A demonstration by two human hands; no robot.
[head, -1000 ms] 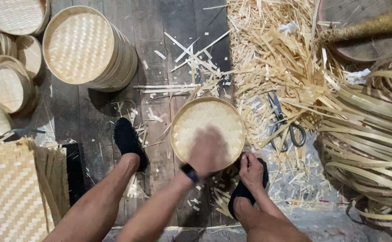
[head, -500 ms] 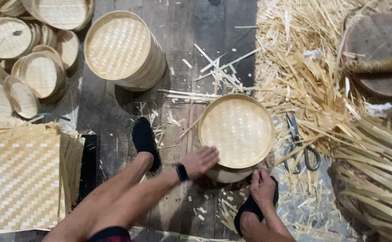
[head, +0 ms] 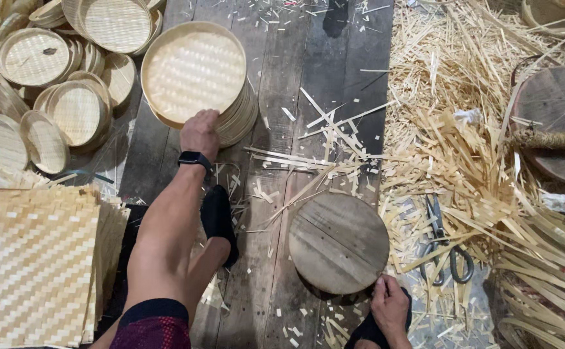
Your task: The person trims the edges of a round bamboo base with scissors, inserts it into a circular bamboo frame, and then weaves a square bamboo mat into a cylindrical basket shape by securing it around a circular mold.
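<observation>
**Tray set on the stack**

The left hand (head: 199, 132) rests fingers-down on the near rim of the woven tray (head: 194, 71), topping a stack of trays (whether it grips, I cannot tell). The right hand (head: 389, 307) lies loosely curled beside the round wooden block (head: 338, 242), holding nothing. Scissors (head: 442, 249) lie in the bamboo scraps.

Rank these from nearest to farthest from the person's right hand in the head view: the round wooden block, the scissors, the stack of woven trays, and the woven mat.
From the right hand:
1. Round wooden block, just above it, at the fingers.
2. Scissors, to its right among the bamboo strips.
3. Woven mat, far left.
4. Stack of woven trays, upper left, under the left hand; close to the mat's distance.
</observation>
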